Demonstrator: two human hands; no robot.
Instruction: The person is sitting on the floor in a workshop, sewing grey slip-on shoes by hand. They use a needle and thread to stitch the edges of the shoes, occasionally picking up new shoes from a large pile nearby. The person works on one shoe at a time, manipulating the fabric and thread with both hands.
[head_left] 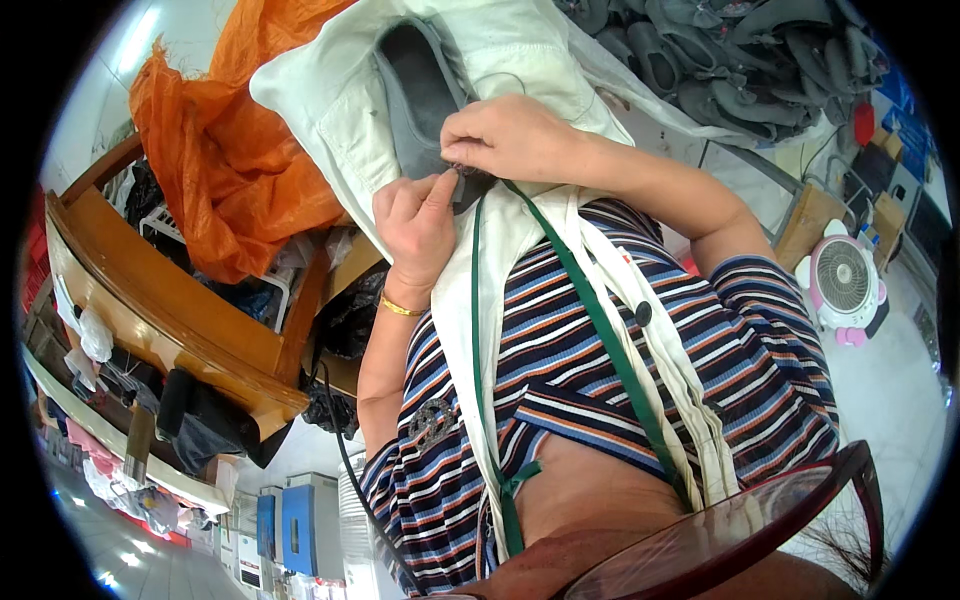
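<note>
Pinching grey shoe upper, both hands curled

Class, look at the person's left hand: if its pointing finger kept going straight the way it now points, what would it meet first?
The left hand points its finger up toward the right hand. It would probably first meet the small dark piece pinched there, at the edge of the grey shoe part; depth is uncertain.

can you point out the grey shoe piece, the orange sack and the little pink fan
grey shoe piece (420, 90): head view, on its flat grey middle, above both hands.
orange sack (215, 150): head view, on the crumpled middle of the plastic.
pink fan (843, 277): head view, on the round white grille.
</note>
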